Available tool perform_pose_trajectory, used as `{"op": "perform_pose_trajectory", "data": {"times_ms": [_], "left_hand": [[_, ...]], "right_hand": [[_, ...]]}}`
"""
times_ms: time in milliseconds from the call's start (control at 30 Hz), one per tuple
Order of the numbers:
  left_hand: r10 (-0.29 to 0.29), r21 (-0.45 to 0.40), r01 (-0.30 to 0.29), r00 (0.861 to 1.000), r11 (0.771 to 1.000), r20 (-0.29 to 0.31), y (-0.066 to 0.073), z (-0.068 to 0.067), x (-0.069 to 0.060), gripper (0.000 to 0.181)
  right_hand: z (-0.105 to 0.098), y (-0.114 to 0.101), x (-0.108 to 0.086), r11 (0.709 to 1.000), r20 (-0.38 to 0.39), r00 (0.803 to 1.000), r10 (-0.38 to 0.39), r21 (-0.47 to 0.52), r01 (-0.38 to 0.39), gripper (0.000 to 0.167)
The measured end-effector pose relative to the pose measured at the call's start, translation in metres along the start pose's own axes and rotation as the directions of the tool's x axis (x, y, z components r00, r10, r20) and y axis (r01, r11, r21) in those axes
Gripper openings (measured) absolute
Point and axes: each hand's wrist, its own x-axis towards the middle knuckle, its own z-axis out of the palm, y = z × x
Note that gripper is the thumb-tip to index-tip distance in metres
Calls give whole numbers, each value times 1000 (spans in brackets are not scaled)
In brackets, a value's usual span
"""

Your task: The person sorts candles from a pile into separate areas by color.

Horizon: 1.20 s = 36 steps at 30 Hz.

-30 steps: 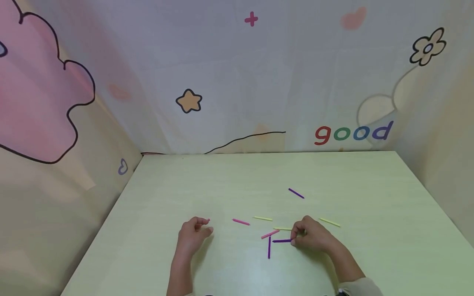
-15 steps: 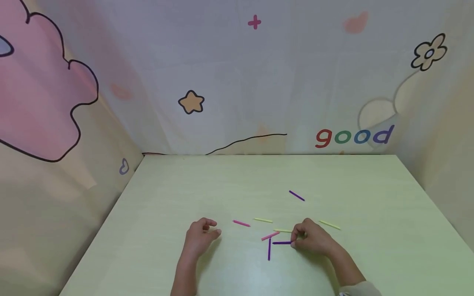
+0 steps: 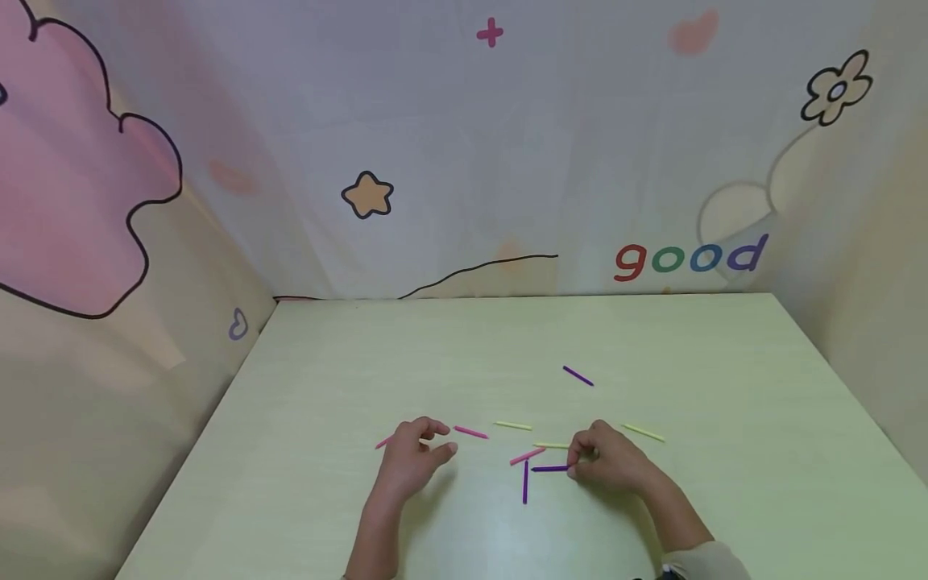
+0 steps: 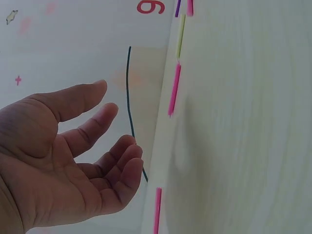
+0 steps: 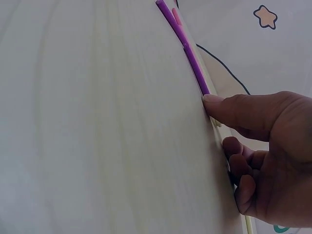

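The right hand (image 3: 607, 459) pinches one end of a purple stick (image 3: 549, 469), apparently flat on the counter (image 3: 348, 354); a sideways twist of that grip could knock the slanted pink stick (image 3: 527, 457) just beyond. The left hand (image 3: 412, 461), its grip wide, holds nothing

I'm pinching a purple stick (image 3: 549, 469) by its right end; a pink stick (image 3: 470, 432) is slanting near my left hand (image 3: 412, 461).

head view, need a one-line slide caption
Right hand pinches a purple stick by one end while the empty left hand hovers near a pink stick.
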Motion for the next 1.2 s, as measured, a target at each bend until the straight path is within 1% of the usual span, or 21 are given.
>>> {"op": "perform_pose_trajectory", "data": {"times_ms": [67,300,633,800,967,1200], "left_hand": [[22,-1,-22,1000,1000,8,4,2,0,25],[49,2,-49,998,999,29,14,9,1,24],[99,-19,-98,994,995,44,24,20,-1,19],[119,-11,-118,992,993,53,26,26,-1,18],[135,6,-135,989,991,60,25,30,2,18],[127,29,-129,989,991,75,28,35,8,19]], "right_hand": [[0,0,0,1000,1,1000,4,0,-4,16],[-2,0,3,1000,1,1000,5,-2,-5,16],[-1,3,3,1000,8,1000,-6,11,6,14],[0,3,1,1000,9,1000,-5,22,4,13],[0,2,0,1000,5,1000,-9,24,8,13],[-1,1,0,1000,7,1000,-19,21,19,12]]}}
